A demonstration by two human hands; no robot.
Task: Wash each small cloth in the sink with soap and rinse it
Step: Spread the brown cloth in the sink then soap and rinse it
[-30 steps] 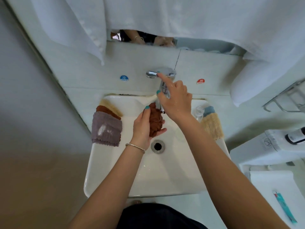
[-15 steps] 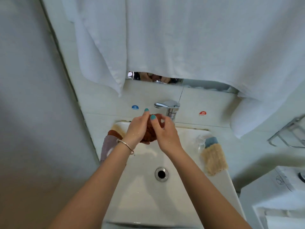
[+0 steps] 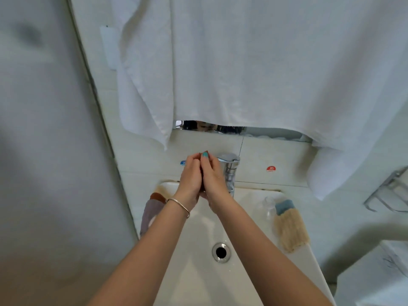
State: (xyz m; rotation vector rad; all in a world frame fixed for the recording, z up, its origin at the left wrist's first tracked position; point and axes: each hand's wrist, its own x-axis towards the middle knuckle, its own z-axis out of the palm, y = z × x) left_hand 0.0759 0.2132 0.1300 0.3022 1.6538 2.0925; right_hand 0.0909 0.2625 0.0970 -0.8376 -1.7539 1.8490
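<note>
Rust-brown cloth [image 3: 203,153], squeezed almost out of sight between two palms, just left of the chrome faucet [image 3: 228,164] and above the back edge of the white sink [image 3: 198,272]. Pressed together around it: left hand [image 3: 191,175] with a thin bangle at the wrist, right hand [image 3: 213,176] with a teal thumbnail on top, fingers of both curled inward and clamping the cloth. Likely step, judged from the pose: wringing or rubbing this one cloth. No stream visible from the faucet, though droplets near the drain [image 3: 221,252] well below it. Next move probably calls for setting this cloth on one side of the faucet and picking up another from the rim, keeping washed and unwashed apart. Left of the faucet, on the sink rim: a stack of cloths [image 3: 152,208], grey-mauve on top with brown and tan edges peeking out, largely hidden behind the left forearm. Right of the faucet, on the rim: a tan cloth [image 3: 290,231] with a blue one [image 3: 284,206] under its far end, beside a faint clear object too blurred to name. No soap visible anywhere. Hard to tell whether the held cloth carries lather. Above the faucet: a large white towel [image 3: 265,62] covering most of a mirror.
</note>
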